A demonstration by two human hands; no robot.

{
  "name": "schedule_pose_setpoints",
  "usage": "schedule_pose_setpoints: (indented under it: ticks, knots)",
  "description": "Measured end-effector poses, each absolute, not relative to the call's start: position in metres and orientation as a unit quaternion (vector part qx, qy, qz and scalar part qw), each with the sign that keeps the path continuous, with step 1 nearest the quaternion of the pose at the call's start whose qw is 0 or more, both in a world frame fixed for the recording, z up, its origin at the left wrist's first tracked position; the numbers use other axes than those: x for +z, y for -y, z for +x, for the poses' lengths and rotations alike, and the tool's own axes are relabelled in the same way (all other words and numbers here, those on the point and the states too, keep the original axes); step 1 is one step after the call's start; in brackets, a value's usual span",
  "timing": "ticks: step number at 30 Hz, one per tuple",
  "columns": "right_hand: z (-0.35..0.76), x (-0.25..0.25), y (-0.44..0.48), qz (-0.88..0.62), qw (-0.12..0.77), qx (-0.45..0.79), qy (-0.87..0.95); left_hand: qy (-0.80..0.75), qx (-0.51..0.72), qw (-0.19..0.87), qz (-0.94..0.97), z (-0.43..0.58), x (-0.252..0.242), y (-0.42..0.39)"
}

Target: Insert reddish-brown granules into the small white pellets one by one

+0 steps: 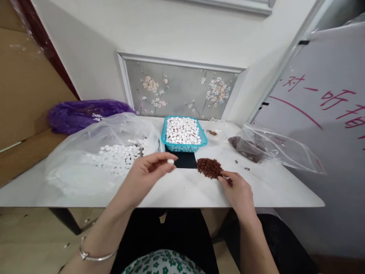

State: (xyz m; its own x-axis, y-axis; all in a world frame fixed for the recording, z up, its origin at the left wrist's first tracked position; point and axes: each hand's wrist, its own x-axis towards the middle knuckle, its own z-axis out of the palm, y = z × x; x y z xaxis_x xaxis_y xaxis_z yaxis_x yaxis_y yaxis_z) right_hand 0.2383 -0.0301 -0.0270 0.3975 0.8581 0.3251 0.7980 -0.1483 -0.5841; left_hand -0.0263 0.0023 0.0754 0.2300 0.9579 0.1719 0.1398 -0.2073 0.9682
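Note:
My left hand (pixel 146 173) is closed in a pinch, with a small round white ball (pixel 170 161) between thumb and forefinger, above the table in front of the basket. My right hand (pixel 238 190) touches the near right edge of a heap of small reddish-brown pieces (pixel 209 168), thumb and forefinger drawn together; what lies between the fingertips is too small to make out. Behind both hands, a blue plastic basket (pixel 185 147) is filled with similar white balls. To the left, more white balls (pixel 121 158) lie in and around a clear plastic bag (pixel 68 163).
A dark flat pad (pixel 184 160) lies under the basket's front. At right rests a zip bag (pixel 281 146) with dark brown contents, and a few loose pieces (pixel 247 169). A purple bag (pixel 85 112) stands back left. A whiteboard (pixel 319 114) borders the right side.

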Motion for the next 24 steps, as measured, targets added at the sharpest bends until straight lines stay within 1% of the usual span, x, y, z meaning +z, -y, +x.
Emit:
schedule_pose_setpoints:
  ticks: [4,6,8,13,20,24]
  knots:
    - [0.234,-0.028,0.022,-0.762,0.330,0.034,0.556,-0.369,0.416,0.624,0.549,-0.003,0.037,-0.003]
    - [0.232,-0.027,0.021,-0.763,0.324,0.026,0.559,-0.356,0.415,0.677,0.493,0.004,0.021,-0.007]
    - [0.232,-0.025,0.021,-0.763,0.320,0.021,0.561,-0.353,0.417,0.708,0.447,0.007,0.010,-0.011]
    - [0.231,-0.023,0.023,-0.758,0.324,0.015,0.566,-0.342,0.423,0.721,0.429,0.005,0.004,-0.014]
    - [0.225,-0.027,0.023,-0.748,0.328,0.011,0.577,-0.372,0.424,0.690,0.454,0.005,0.011,-0.005]
    - [0.227,-0.027,0.020,-0.743,0.333,-0.002,0.581,-0.363,0.428,0.688,0.461,0.004,0.010,-0.004]
